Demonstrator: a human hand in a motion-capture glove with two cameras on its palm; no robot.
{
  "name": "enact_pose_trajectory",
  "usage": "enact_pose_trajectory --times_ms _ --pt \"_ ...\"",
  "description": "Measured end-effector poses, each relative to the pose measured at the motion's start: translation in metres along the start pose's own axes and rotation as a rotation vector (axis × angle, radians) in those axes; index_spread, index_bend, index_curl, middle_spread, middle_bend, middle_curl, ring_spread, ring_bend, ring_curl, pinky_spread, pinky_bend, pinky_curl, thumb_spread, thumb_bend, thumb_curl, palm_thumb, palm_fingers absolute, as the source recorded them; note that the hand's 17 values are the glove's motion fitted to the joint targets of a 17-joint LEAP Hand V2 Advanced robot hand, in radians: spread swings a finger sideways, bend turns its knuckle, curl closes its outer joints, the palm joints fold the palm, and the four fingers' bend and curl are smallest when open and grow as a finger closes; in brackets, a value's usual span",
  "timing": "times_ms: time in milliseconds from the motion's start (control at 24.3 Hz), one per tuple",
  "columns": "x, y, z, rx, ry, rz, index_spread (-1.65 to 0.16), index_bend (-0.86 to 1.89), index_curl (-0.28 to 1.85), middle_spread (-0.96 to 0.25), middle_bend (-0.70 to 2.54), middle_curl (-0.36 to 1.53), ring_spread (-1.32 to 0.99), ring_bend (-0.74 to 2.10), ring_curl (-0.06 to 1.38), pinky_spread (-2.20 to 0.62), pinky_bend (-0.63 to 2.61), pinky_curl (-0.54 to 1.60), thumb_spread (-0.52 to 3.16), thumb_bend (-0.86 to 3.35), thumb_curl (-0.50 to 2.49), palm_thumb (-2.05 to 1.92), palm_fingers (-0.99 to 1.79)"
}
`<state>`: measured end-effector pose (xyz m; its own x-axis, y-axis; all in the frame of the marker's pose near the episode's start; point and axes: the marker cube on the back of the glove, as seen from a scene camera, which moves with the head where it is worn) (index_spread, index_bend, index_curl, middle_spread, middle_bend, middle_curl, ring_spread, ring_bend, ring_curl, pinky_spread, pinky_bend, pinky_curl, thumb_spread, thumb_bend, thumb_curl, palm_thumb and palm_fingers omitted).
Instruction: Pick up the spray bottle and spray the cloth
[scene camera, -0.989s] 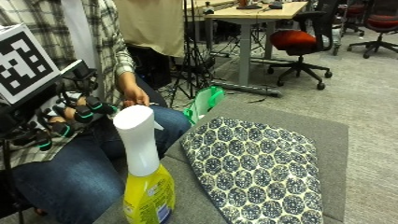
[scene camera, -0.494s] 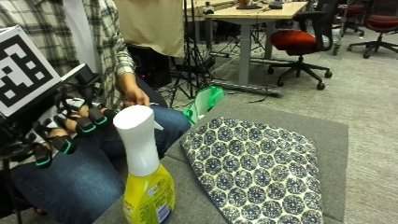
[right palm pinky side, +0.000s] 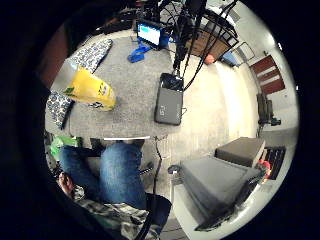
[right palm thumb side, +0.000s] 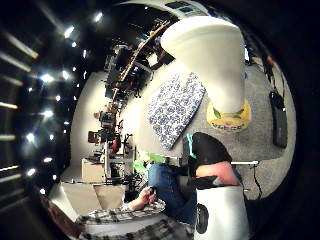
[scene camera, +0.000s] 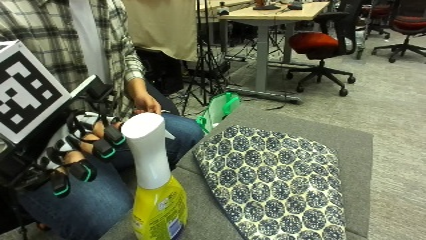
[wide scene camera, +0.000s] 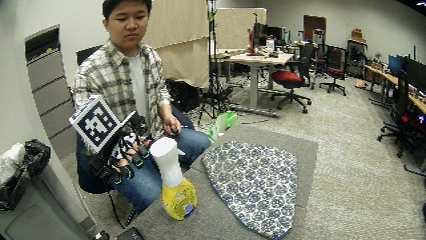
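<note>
Gloved right hand (scene camera: 80, 155) hangs empty, fingers loosely curled, just beside the upright spray bottle (scene camera: 156, 192). We judge its white neck nearest; contact seems absent. Cloth (scene camera: 273, 185) lies beyond the bottle.

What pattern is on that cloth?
The cloth has dark blue and white flower-like rings all over, clearest in the outside view.
</note>
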<state>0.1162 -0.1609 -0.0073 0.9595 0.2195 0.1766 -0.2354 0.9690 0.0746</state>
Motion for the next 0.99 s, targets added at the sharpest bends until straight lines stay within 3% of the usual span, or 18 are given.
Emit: enact_pose_trajectory --times_ms 247,412,659,989 --pt "0.006 -0.008 0.008 -0.022 -0.087 -0.015 -0.29 0.16 0.29 -0.04 0.18 0.25 0.12 0.38 0.26 0.22 0.56 0.24 1.08 -0.02 0.42 0.65 0.09" --pt "0.009 -0.014 0.013 -0.043 -0.269 -0.083 -0.29 0.11 0.27 -0.03 0.22 0.27 0.11 0.42 0.27 0.21 0.57 0.24 1.04 -0.01 0.43 0.7 0.15" --pt "0.008 -0.031 0.039 0.064 -0.512 -0.142 -0.28 0.05 0.23 -0.02 0.3 0.31 0.07 0.49 0.29 0.2 0.61 0.25 0.98 0.0 0.45 0.8 0.23" --pt "0.007 -0.05 0.062 0.112 -0.742 -0.099 -0.3 0.04 0.17 -0.04 0.47 0.37 0.01 0.57 0.32 0.16 0.61 0.26 0.91 0.01 0.49 0.92 0.43"
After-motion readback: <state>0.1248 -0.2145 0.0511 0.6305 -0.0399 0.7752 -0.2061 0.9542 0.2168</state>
